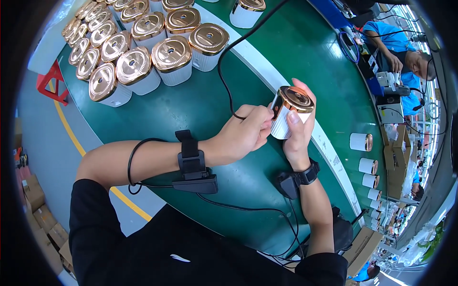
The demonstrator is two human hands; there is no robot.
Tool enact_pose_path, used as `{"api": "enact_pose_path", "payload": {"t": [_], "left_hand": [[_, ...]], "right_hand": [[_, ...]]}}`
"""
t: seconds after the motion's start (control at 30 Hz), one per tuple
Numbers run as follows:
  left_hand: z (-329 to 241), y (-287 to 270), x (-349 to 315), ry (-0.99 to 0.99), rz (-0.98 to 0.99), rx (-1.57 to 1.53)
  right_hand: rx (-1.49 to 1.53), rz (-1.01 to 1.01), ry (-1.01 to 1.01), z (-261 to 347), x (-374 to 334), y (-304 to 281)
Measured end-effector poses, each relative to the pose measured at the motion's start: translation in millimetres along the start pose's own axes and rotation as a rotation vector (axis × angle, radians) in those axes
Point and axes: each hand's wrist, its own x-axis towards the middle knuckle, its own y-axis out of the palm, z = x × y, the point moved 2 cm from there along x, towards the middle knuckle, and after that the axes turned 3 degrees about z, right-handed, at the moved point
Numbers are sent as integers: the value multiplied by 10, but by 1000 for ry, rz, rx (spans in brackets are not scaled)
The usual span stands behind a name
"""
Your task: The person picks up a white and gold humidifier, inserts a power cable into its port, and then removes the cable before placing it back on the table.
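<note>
My right hand (299,136) is wrapped round a white ribbed device (280,125) with a shiny rose-gold top, held tilted above the bench. Its thumb lies across the near side, and its fingers reach behind. A narrow dark panel (276,106) shows on the device's left side. My left hand (245,133) is closed in a pinch right against that panel. A black cable (222,76) comes down from above and runs into the left fingers. Its end is hidden by them, so I cannot tell whether it is plugged in.
Rows of similar gold-topped devices (136,66) crowd the bench's upper left. Another device (245,13) stands beyond the white rail (257,62). More lie along the right on the green belt (329,95). Cables trail from my wrist straps (193,162). A co-worker (396,47) sits across.
</note>
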Motion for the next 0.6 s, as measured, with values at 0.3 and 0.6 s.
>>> {"api": "enact_pose_path", "payload": {"t": [0.3,0.6], "left_hand": [[-95,-113,114,-98,43,-37],[-45,-77,73,-29,6,-33]], "right_hand": [[-250,-381,-173,-92,262,-659],[-1262,-643,-25,184,108,-1914]]}}
